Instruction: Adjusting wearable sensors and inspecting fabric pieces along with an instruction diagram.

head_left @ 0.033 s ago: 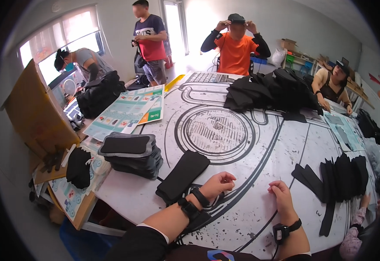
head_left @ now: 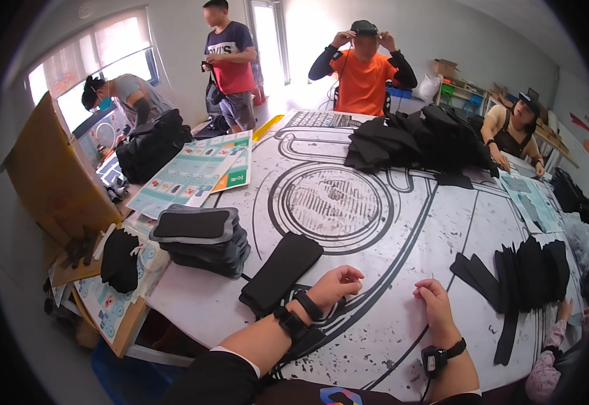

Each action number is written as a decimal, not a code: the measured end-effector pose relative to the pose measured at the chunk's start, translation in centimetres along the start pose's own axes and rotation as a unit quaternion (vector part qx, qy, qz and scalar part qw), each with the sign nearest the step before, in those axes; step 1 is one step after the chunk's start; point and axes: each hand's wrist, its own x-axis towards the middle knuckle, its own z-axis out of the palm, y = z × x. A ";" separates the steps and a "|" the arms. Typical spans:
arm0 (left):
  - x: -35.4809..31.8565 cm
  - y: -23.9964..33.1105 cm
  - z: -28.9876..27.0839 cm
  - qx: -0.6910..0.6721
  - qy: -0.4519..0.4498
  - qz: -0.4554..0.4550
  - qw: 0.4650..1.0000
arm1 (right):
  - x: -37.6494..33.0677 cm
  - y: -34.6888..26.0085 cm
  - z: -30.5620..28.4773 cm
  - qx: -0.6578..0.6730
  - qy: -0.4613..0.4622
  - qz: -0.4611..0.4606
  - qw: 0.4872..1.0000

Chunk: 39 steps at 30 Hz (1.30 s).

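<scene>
My left hand (head_left: 335, 286) hovers over or rests on the white printed table cover (head_left: 402, 283), its fingers loosely bent and apart, holding nothing. Just left of it lies a flat black fabric piece (head_left: 283, 271), partly behind my wrist. My right hand (head_left: 435, 302) is held a short way to the right, empty too, with relaxed, half-curled fingers. Both wrists wear black straps with small devices. Beyond my left forearm stands a stack of black pads with grey edges (head_left: 203, 239). To the right of my right hand, several black fabric strips (head_left: 527, 277) lie fanned out.
A large heap of black fabric pieces (head_left: 422, 142) covers the far side. Printed sheets (head_left: 186, 175) and a black bag (head_left: 152, 145) lie at the far left, near a cardboard panel (head_left: 55, 165). Other people are around the table; a co-worker's patterned sleeve (head_left: 544, 374) shows at lower right.
</scene>
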 end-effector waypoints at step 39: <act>-3.2 1.4 11.4 0.501 -0.126 0.315 0.796 | -9.2 -12.1 9.8 -0.012 -0.478 -0.264 0.837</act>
